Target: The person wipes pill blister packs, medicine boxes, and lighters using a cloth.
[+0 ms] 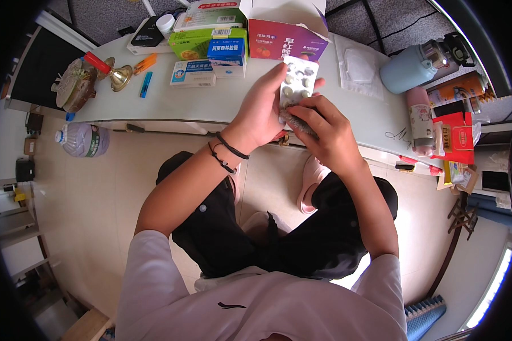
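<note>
My left hand (259,106) holds a silver blister pack of round pale tablets (298,83) upright above the table's front edge, its thumb along the left side and fingertips showing behind the right. My right hand (333,135) pinches a small grey fuzzy piece (299,122), perhaps cloth or a pad, against the pack's lower end. That end is partly covered by the fingers. Behind the hands stand a blue-and-white medicine box (227,57), a flat white-and-blue medicine box (192,76) and a purple-red carton (273,40) with open flaps.
On the table's (153,108) left are a brass object with a red handle (117,79), a blue lighter (145,85) and orange item (145,64). A blue bottle (405,70), pink tumbler (420,115) and red packet (458,138) crowd the right. A water jug (83,140) stands on the floor.
</note>
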Motion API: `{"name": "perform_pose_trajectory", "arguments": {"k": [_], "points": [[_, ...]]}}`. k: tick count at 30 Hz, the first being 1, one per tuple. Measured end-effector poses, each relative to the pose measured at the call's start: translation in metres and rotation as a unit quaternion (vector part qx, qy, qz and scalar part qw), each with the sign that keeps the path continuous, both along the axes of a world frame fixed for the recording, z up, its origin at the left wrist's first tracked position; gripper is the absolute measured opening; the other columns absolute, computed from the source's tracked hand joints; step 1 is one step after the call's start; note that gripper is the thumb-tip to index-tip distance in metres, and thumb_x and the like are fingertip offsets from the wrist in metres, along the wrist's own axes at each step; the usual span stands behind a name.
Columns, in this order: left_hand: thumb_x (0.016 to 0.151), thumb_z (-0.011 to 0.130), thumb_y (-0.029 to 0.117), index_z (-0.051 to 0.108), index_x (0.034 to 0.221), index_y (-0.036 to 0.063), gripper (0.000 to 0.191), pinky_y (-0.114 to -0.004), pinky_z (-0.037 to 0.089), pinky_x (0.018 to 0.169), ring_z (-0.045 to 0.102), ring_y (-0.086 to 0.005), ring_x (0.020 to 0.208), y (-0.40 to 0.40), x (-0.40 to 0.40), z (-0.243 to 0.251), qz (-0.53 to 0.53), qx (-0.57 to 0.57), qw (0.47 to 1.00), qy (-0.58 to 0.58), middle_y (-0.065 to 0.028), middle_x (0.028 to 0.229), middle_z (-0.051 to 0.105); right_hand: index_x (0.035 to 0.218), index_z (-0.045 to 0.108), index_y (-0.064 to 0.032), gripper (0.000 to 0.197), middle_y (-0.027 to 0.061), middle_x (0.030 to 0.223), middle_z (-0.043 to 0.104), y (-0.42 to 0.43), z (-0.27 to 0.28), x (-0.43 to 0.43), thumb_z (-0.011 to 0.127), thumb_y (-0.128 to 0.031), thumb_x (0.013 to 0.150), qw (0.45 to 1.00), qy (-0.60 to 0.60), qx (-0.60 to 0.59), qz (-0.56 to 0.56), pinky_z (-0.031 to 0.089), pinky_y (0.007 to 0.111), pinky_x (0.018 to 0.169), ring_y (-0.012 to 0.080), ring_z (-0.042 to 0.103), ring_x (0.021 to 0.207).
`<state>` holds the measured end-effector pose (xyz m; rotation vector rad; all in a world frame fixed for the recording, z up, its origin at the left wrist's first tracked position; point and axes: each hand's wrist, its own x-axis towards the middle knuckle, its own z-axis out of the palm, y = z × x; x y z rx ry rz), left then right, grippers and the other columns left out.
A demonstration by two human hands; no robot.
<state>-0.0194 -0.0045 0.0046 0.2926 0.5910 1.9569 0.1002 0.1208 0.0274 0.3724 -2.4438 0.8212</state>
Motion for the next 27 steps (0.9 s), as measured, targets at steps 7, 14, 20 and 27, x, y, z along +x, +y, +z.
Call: {"name": "perform_pose_trajectory", "arguments": {"k": [7, 14, 20, 27], "points": [[0.106, 0.037, 0.049, 0.043, 0.144, 0.0031, 0.06, -0.037, 0.045, 0.104, 0.056, -0.0228, 0.119, 0.01, 0.01, 0.004, 0.101, -0.023, 0.993, 0.054, -0.0115, 0.141, 0.055, 0.108, 0.068, -0.0018, 0.033, 0.0121, 0.101, 0.062, -0.012, -0.008, -0.002, 0.075, 0.0, 0.075, 0.997, 0.01, -0.021, -0.073, 0.055, 0.039, 0.071, 0.0303, 0.064, 0.083], [0.106, 0.034, 0.051, 0.041, 0.145, 0.0005, 0.064, -0.039, 0.041, 0.111, 0.05, -0.0264, 0.132, 0.005, 0.004, 0.012, 0.079, 0.011, 0.995, 0.063, -0.0122, 0.145, 0.051, 0.105, 0.069, -0.0021, 0.034, 0.0114, 0.1, 0.061, -0.011, 0.001, -0.003, 0.075, 0.001, 0.072, 0.997, 0.047, 0.003, -0.055, 0.055, 0.037, 0.071, 0.0296, 0.064, 0.082], [0.106, 0.036, 0.049, 0.042, 0.145, 0.0011, 0.063, -0.039, 0.043, 0.108, 0.054, -0.025, 0.128, 0.003, 0.001, 0.01, 0.079, 0.007, 0.994, 0.074, -0.0113, 0.142, 0.054, 0.103, 0.07, -0.003, 0.03, 0.0101, 0.098, 0.061, 0.006, 0.001, 0.0, 0.074, 0.001, 0.073, 0.997, 0.029, 0.02, -0.072, 0.054, 0.038, 0.071, 0.0296, 0.064, 0.082], [0.105, 0.042, 0.047, 0.051, 0.136, 0.0076, 0.05, -0.039, 0.05, 0.099, 0.062, -0.0202, 0.115, 0.007, 0.019, -0.004, 0.017, -0.06, 0.998, 0.025, -0.0064, 0.125, 0.063, 0.102, 0.07, -0.0026, 0.023, 0.0122, 0.094, 0.063, 0.02, 0.002, -0.009, 0.073, 0.001, 0.08, 0.978, 0.076, -0.025, -0.192, 0.054, 0.038, 0.07, 0.0309, 0.065, 0.078]]}}
